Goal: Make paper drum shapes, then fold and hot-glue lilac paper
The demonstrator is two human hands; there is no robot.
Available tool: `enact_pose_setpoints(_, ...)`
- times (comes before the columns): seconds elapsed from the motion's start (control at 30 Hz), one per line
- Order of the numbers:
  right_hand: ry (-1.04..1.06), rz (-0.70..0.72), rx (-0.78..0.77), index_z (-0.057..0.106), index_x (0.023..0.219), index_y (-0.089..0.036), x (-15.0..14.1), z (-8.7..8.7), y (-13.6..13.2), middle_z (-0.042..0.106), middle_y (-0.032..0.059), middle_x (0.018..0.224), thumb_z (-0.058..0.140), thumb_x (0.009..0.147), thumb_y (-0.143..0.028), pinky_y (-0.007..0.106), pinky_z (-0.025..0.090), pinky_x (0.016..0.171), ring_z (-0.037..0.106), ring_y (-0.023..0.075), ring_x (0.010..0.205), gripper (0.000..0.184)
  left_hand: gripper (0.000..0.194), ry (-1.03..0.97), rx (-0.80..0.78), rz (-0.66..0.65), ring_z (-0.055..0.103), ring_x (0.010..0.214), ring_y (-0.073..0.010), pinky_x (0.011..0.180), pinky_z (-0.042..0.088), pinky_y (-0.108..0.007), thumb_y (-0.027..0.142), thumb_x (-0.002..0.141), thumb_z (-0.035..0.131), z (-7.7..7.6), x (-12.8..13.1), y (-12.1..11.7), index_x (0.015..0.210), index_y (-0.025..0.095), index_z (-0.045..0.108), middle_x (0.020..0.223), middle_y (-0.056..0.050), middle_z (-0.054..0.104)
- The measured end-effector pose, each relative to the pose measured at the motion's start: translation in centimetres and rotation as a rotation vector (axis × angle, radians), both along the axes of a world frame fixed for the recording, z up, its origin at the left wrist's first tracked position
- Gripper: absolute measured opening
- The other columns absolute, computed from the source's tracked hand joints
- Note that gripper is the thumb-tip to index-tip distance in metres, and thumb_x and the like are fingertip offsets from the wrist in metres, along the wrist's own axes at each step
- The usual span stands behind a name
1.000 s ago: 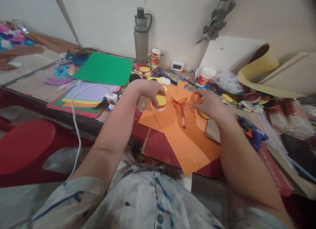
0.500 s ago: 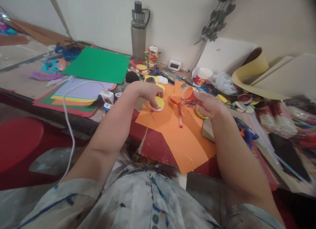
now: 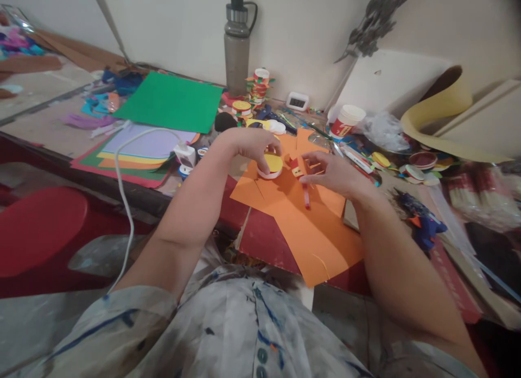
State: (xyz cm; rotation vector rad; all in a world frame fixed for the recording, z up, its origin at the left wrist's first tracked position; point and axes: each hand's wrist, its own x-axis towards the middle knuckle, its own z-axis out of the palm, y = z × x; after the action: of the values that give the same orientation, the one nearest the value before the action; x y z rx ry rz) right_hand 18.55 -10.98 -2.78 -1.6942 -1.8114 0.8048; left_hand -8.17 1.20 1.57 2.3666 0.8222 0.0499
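My left hand [image 3: 257, 145] curls over a yellow-topped round piece with a white rim [image 3: 272, 167], thumb at its edge and fingers behind it. Part of another yellow piece shows behind these fingers. My right hand [image 3: 331, 172] pinches a red-and-orange ring [image 3: 298, 169], apparently cut from a paper cup, between thumb and fingers. It is held just above the orange paper sheet [image 3: 313, 231]. A red marker [image 3: 306, 197] lies on the sheet below the ring, partly covered by it.
A grey water bottle [image 3: 236, 52] stands by the wall. Green paper [image 3: 171, 101] tops a stack at left, near a white cable and charger [image 3: 185, 155]. A paper cup [image 3: 347, 120], a blue glue gun [image 3: 427, 226] and bundled sticks [image 3: 468, 190] are at right.
My right hand has moved left and slightly down with the ring, bringing it closer to the yellow-topped piece. My left hand stays on that piece. The view has shifted slightly.
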Motion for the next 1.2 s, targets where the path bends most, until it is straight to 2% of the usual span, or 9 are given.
enact_pose_setpoints(0.1, -0.075, 0.032, -0.005, 0.079, 0.137, -0.025, -0.8, -0.4, -0.3, 0.081, 0.013, 0.131, 0.097, 0.076, -0.036, 0.054, 0.069, 0.099, 0.079, 0.0308, 0.104, 0.064, 0.053, 0.002, -0.005, 0.006, 0.072, 0.123, -0.0321, 0.112, 0.048, -0.037, 0.048, 0.065, 0.091, -0.2, 0.0, 0.0, 0.116, 0.033, 0.091, 0.111, -0.004, 0.085)
enact_pose_setpoints(0.2, -0.195, 0.101, 0.023, 0.078, 0.14, -0.025, -1.6, -0.4, -0.8, 0.079, 0.0143, 0.137, 0.095, 0.079, -0.035, 0.056, 0.065, 0.107, 0.078, 0.0343, 0.116, 0.064, 0.06, 0.039, 0.025, -0.008, 0.072, 0.122, -0.0311, 0.111, 0.049, -0.036, 0.052, 0.064, 0.092, -0.2, -0.1, 0.0, 0.121, 0.034, 0.09, 0.117, -0.004, 0.086)
enact_pose_setpoints(0.4, -0.443, 0.252, 0.086, 0.076, 0.146, -0.023, -2.7, 0.2, -1.6, 0.078, 0.0166, 0.135, 0.093, 0.082, -0.03, 0.058, 0.057, 0.117, 0.072, 0.04, 0.13, 0.067, 0.062, -0.009, 0.007, 0.045, 0.07, 0.131, -0.0339, 0.113, 0.047, -0.036, 0.046, 0.064, 0.095, 0.6, -0.4, -0.7, 0.123, 0.028, 0.089, 0.12, -0.008, 0.084)
enact_pose_setpoints(0.53, -0.498, 0.219, 0.063, 0.077, 0.146, -0.021, -3.1, 0.5, -1.9, 0.08, 0.0162, 0.128, 0.09, 0.086, -0.029, 0.055, 0.058, 0.111, 0.073, 0.0397, 0.127, 0.062, 0.059, -0.038, 0.003, 0.026, 0.071, 0.127, -0.0327, 0.111, 0.048, -0.036, 0.05, 0.065, 0.094, 0.5, -0.5, -0.7, 0.121, 0.03, 0.089, 0.118, -0.005, 0.085)
enact_pose_setpoints(0.67, -0.467, 0.181, 0.043, 0.079, 0.141, -0.019, -3.2, 0.9, -2.2, 0.081, 0.0156, 0.126, 0.092, 0.084, -0.026, 0.051, 0.06, 0.108, 0.077, 0.036, 0.117, 0.059, 0.072, 0.09, 0.075, -0.019, 0.072, 0.125, -0.0304, 0.109, 0.05, -0.034, 0.059, 0.066, 0.091, 0.3, -0.2, -0.5, 0.134, 0.033, 0.086, 0.127, -0.004, 0.084)
enact_pose_setpoints(0.77, -0.4, 0.119, 0.035, 0.08, 0.139, -0.021, -2.7, 1.2, -2.2, 0.082, 0.0146, 0.128, 0.092, 0.085, -0.029, 0.049, 0.062, 0.103, 0.079, 0.0329, 0.109, 0.056, 0.082, 0.222, 0.092, -0.034, 0.072, 0.127, -0.0306, 0.109, 0.05, -0.034, 0.058, 0.068, 0.089, 0.5, 0.1, -0.8, 0.144, 0.029, 0.081, 0.138, -0.007, 0.082)
enact_pose_setpoints(0.9, -0.211, -0.015, 0.063, 0.079, 0.132, -0.022, -1.3, 1.3, -1.6, 0.084, 0.0134, 0.12, 0.079, 0.097, -0.037, 0.045, 0.064, 0.095, 0.08, 0.0312, 0.105, 0.037, 0.086, 0.302, 0.075, -0.036, 0.072, 0.126, -0.0299, 0.106, 0.05, -0.033, 0.057, 0.069, 0.088, 0.6, 0.6, -1.5, 0.149, 0.028, 0.077, 0.145, -0.008, 0.08)
enact_pose_setpoints(1.03, 0.147, -0.075, 0.048, 0.077, 0.113, -0.026, -0.1, 0.7, -0.7, 0.083, 0.0077, 0.105, 0.067, 0.106, -0.04, 0.039, 0.064, 0.083, 0.081, 0.026, 0.09, 0.019, 0.091, 0.318, 0.084, -0.017, 0.073, 0.125, -0.03, 0.103, 0.051, -0.032, 0.057, 0.069, 0.09, 0.6, 0.6, -1.7, 0.153, 0.025, 0.074, 0.149, -0.01, 0.079)
enact_pose_setpoints(1.2, 0.635, -0.157, -0.143, 0.069, 0.1, -0.025, -0.6, 0.3, -0.1, 0.083, 0.0095, 0.095, 0.061, 0.106, -0.043, 0.03, 0.057, 0.064, 0.078, 0.0215, 0.076, 0.021, 0.087, 0.324, 0.067, 0.047, 0.075, 0.121, -0.0295, 0.099, 0.053, -0.03, 0.054, 0.066, 0.096, 1.1, -0.6, -1.1, 0.146, 0.027, 0.078, 0.139, -0.008, 0.083)
